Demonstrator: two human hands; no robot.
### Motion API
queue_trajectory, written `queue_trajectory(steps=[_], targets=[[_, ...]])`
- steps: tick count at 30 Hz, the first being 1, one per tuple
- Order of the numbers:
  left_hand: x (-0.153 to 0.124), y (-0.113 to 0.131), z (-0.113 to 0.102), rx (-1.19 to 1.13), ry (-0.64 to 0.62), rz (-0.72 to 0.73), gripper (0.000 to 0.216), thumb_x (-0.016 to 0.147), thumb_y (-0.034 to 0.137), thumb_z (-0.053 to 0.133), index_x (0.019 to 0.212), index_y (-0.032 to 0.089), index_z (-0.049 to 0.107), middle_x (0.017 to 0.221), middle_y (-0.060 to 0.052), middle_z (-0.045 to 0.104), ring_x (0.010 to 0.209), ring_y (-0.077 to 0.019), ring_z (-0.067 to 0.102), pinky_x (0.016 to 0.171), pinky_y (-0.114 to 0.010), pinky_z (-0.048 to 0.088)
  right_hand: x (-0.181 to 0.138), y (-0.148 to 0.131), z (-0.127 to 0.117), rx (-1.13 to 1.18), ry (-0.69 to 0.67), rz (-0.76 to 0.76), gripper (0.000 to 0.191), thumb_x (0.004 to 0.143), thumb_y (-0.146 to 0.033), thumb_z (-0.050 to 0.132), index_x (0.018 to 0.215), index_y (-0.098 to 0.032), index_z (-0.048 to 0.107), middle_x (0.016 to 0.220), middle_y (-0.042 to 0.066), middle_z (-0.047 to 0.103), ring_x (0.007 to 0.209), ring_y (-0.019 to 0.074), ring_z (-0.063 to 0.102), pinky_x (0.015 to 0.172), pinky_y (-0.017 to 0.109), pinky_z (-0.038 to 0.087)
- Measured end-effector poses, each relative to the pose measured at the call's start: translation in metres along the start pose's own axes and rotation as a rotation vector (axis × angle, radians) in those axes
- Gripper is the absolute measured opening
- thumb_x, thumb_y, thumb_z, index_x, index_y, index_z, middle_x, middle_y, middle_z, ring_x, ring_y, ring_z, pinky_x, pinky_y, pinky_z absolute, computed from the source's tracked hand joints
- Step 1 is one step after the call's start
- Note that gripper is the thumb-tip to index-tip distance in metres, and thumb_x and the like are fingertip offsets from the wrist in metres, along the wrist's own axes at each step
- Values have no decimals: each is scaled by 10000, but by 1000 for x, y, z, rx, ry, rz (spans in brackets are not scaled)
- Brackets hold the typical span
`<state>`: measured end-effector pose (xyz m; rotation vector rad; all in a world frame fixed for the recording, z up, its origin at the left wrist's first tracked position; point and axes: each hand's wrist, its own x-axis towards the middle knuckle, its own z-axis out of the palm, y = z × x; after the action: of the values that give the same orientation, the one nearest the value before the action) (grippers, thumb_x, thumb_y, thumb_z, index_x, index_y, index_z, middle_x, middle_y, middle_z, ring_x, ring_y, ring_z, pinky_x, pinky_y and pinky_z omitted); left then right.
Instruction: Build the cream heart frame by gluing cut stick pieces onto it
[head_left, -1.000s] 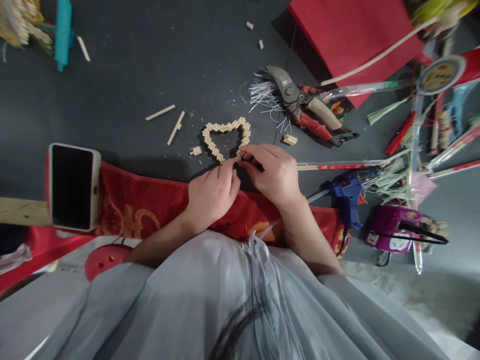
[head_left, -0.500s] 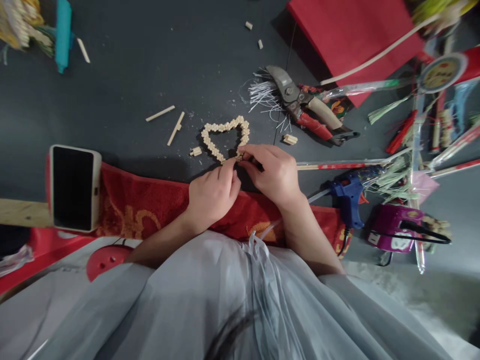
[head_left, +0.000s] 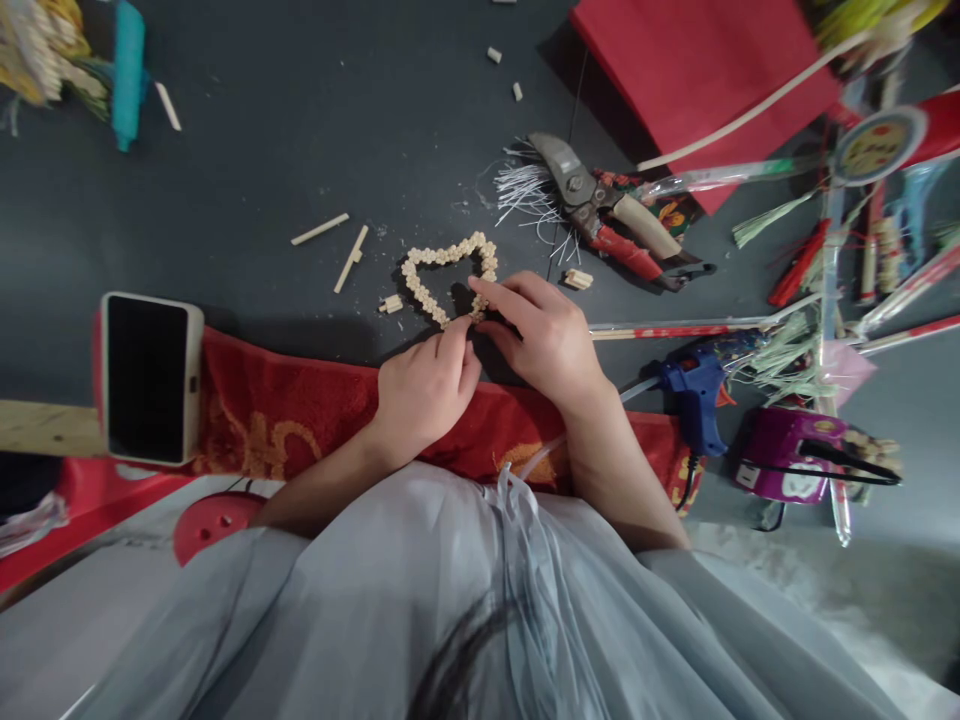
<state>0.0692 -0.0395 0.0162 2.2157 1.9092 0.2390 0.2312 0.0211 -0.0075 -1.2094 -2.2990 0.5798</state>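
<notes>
A heart-shaped outline, built of small pale straw-like pieces, lies on the dark table. At its lower point, my left hand pinches it between thumb and fingers. My right hand grips its lower right side, the index finger reaching over the edge into the opening and the thumb below. The fingers cover the heart's lower tip, so what happens there is hidden. Close to its left lies a small bundle of pale sticks, and another short bundle lies beyond my right hand.
Pruning shears lie beyond my right hand beside white bristles. A blue glue gun and a purple device sit at right. A phone rests on the red towel. Thin sticks lie left; a red sheet lies far right.
My right index finger has stretched out and moved up and left over the heart's right edge. My left hand and the heart have stayed nearly in place.
</notes>
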Motion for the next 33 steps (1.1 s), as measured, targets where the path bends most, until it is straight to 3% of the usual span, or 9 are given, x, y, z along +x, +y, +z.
queue_trajectory(steps=[9,17,24,33], targets=[[-1,0,1,16,61,24,353,987,238,419,1229,150,661,901,-54,797,682,-189,735,549,-278,468,0,3,1,-16,-19,-27,332,999,-222,506,1288,-192,666,1034,95,678,960,206,640,825,326,538],[1,1,-1,-72,-34,-47,349,987,255,435,1250,175,649,901,-65,782,731,-170,729,611,-248,482,0,6,2,-5,6,-66,308,994,-231,534,1245,-174,702,980,90,733,904,198,684,770,303,554],[0,-1,1,-49,20,-12,329,988,251,431,1212,179,661,891,-51,785,717,-175,726,591,-260,467,-2,6,3,116,64,-23,285,942,-179,588,1192,-168,723,971,63,776,881,174,717,789,276,561],[1,1,-2,-64,-29,-50,345,987,260,426,1239,176,647,911,-59,789,737,-172,734,594,-256,471,-2,7,4,168,53,71,297,896,-167,587,1158,-197,724,928,41,773,845,172,707,809,298,567]])
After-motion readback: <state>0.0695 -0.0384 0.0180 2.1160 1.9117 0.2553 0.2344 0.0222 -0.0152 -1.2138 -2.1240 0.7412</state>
